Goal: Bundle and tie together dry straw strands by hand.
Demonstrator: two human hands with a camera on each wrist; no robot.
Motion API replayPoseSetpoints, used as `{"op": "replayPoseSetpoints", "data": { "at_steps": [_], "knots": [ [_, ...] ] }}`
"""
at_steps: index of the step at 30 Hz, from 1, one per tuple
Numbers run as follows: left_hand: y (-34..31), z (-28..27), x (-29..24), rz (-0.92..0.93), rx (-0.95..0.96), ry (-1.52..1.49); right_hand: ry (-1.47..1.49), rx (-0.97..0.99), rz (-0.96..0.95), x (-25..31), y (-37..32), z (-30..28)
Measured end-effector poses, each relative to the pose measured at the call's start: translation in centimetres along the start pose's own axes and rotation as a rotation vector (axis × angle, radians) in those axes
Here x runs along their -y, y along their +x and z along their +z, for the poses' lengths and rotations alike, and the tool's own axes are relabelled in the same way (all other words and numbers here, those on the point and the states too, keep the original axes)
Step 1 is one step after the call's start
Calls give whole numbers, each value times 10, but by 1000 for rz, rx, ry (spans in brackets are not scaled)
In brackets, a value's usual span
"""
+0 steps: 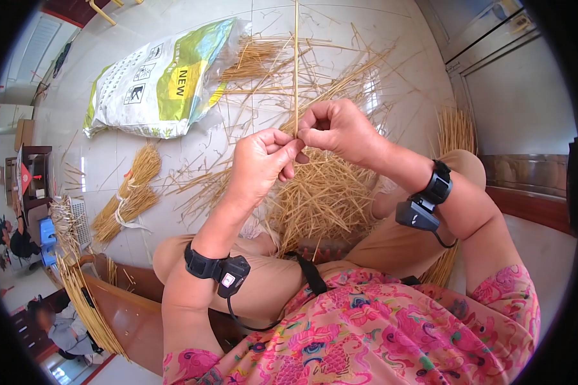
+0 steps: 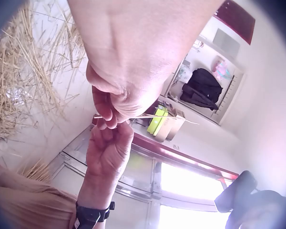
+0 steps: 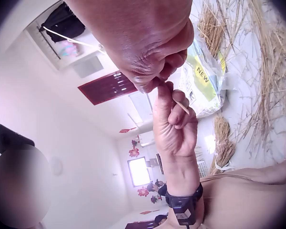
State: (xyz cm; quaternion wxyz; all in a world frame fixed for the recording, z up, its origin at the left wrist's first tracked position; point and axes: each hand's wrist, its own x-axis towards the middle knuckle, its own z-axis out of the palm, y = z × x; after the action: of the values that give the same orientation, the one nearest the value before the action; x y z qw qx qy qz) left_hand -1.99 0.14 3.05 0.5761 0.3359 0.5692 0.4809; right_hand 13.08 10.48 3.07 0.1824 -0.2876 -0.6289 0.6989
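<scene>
One long, thin straw stalk (image 1: 296, 70) runs forward from between the fingertips of both hands. My left hand (image 1: 258, 163) pinches it near its lower end, thumb against the bent fingers. Right beside it, my right hand (image 1: 341, 133) also pinches the stalk, and the fingertips of the two hands meet. In the right wrist view, a short end of the stalk (image 3: 182, 106) pokes out past the fingers of the left hand (image 3: 176, 131). Below the hands, a heap of loose straw (image 1: 321, 199) lies on the floor between the person's legs.
A white and green printed bag (image 1: 148, 80) lies ahead on the left, with a straw bundle (image 1: 253, 56) at its mouth. Tied straw bundles (image 1: 128, 192) rest at left. More straw (image 1: 456, 131) stands by the metal-framed panel at right. Another person (image 1: 64, 327) sits at far left.
</scene>
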Motion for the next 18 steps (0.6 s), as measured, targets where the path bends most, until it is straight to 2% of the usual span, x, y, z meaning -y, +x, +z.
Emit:
{"op": "replayPoseSetpoints", "data": {
  "at_steps": [4,11,18],
  "knots": [
    [0,1,2,0,16,-24,-12,9,-11,-3,0,0],
    [-2,-2,-3,-53,89,-120,145,43,1,2,-2,0],
    [-1,-3,-2,-26,132,-190,225,31,37,4,-3,0]
  ]
}}
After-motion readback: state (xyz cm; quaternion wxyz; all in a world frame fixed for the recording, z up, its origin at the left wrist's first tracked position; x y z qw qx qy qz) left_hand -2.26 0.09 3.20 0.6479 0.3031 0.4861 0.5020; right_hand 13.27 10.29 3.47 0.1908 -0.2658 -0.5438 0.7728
